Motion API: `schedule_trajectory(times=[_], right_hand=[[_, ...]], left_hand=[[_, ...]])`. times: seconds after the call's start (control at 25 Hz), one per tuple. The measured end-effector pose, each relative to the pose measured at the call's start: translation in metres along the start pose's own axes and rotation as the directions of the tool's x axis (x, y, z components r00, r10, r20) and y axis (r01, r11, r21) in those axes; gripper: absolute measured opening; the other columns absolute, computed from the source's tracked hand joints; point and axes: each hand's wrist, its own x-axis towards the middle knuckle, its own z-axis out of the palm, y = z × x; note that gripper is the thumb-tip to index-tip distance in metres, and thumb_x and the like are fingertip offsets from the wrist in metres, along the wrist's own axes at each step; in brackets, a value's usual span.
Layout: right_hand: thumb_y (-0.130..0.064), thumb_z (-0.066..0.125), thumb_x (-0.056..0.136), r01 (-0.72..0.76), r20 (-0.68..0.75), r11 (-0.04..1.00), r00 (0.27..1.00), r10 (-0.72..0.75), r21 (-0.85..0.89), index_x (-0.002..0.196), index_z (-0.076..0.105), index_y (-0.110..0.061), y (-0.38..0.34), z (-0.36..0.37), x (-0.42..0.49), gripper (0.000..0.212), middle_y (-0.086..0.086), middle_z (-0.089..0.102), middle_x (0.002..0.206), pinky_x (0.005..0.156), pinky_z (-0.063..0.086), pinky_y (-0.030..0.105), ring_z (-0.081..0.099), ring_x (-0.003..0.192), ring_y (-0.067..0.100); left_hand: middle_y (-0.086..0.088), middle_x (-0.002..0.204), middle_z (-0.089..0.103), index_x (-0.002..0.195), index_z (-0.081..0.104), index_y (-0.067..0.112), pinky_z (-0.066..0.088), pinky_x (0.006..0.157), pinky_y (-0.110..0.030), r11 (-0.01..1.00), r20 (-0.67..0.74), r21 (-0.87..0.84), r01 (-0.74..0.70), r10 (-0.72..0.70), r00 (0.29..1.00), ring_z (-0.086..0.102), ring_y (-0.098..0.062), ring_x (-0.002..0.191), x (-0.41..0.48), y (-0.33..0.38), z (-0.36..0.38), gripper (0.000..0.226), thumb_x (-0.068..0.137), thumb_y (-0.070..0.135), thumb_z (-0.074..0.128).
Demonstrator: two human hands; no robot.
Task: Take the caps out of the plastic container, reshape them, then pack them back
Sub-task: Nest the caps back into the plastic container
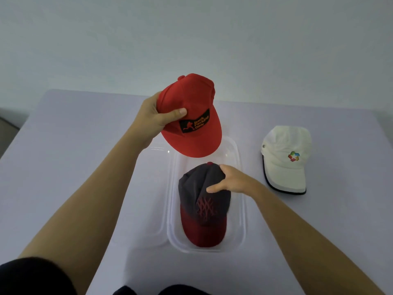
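My left hand (156,117) grips a bright red cap (195,99) by its crown and holds it in the air above the far end of the clear plastic container (241,213). The cap has a black patch with orange lettering. Inside the container lies a dark grey cap with a dark red brim (197,201), brim toward me. My right hand (231,179) rests on that cap's crown, fingers curled over the fabric. A white cap (286,156) with a coloured logo lies on the table to the right of the container.
The table (74,156) is covered with a pale lilac cloth and stands against a plain light wall. Its left edge runs diagonally at the far left. My dark clothing shows at the bottom of the view.
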Motion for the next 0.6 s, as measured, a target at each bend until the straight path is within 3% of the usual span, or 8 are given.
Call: schedule_trajectory(times=[0.16,0.24,0.32,0.48,0.6], right_hand=[[-0.03,0.08,0.072,0.266,0.033,0.957,0.964,-0.264,-0.113,0.132,0.044,-0.024,-0.008,0.018,-0.036,0.07,-0.009,0.057,0.122,0.094,0.048,0.025,0.057,0.11,0.009],[-0.036,0.077,0.074,0.329,0.028,0.925,0.943,-0.33,-0.192,0.127,0.047,-0.024,-0.008,0.026,-0.05,0.062,-0.007,0.058,0.12,0.093,0.049,0.027,0.057,0.108,0.009],[-0.039,0.073,0.077,0.344,0.037,0.915,0.938,-0.344,-0.21,0.118,0.051,-0.021,-0.007,0.03,-0.059,0.05,-0.005,0.062,0.113,0.089,0.052,0.033,0.061,0.101,0.01],[-0.034,0.071,0.081,0.322,0.012,0.938,0.946,-0.324,-0.128,0.127,0.046,-0.02,-0.004,0.024,-0.07,0.054,-0.004,0.062,0.12,0.093,0.051,0.032,0.06,0.107,0.008],[-0.027,0.068,0.085,0.316,0.007,0.943,0.948,-0.317,-0.103,0.133,0.04,-0.018,-0.004,0.021,-0.075,0.057,-0.01,0.054,0.12,0.095,0.048,0.018,0.054,0.109,0.006]], left_hand=[[0.004,0.101,0.073,0.112,0.062,0.024,0.056,0.083,-0.027,0.998,0.119,0.021,0.056,-0.058,0.991,0.07,-0.015,0.097,-0.003,-0.013,0.002,0.041,0.078,0.003,0.072],[0.003,0.103,0.072,0.114,0.061,0.026,0.055,0.084,-0.027,0.988,0.228,0.094,0.126,-0.145,0.963,0.069,-0.014,0.097,-0.004,-0.024,0.009,0.044,0.078,0.003,0.072],[-0.002,0.106,0.072,0.118,0.061,0.022,0.055,0.087,-0.032,0.957,0.342,0.205,0.206,-0.267,0.901,0.069,-0.017,0.098,-0.009,-0.04,0.019,0.044,0.078,0.006,0.073],[-0.005,0.109,0.072,0.121,0.061,0.017,0.056,0.087,-0.032,0.912,0.431,0.229,0.34,-0.409,0.805,0.069,-0.02,0.099,-0.029,-0.07,0.024,0.043,0.08,0.01,0.072],[-0.004,0.103,0.073,0.115,0.063,0.017,0.057,0.08,-0.028,0.892,0.463,0.251,0.377,-0.452,0.763,0.07,-0.017,0.092,-0.04,-0.083,0.027,0.036,0.082,0.007,0.07]])
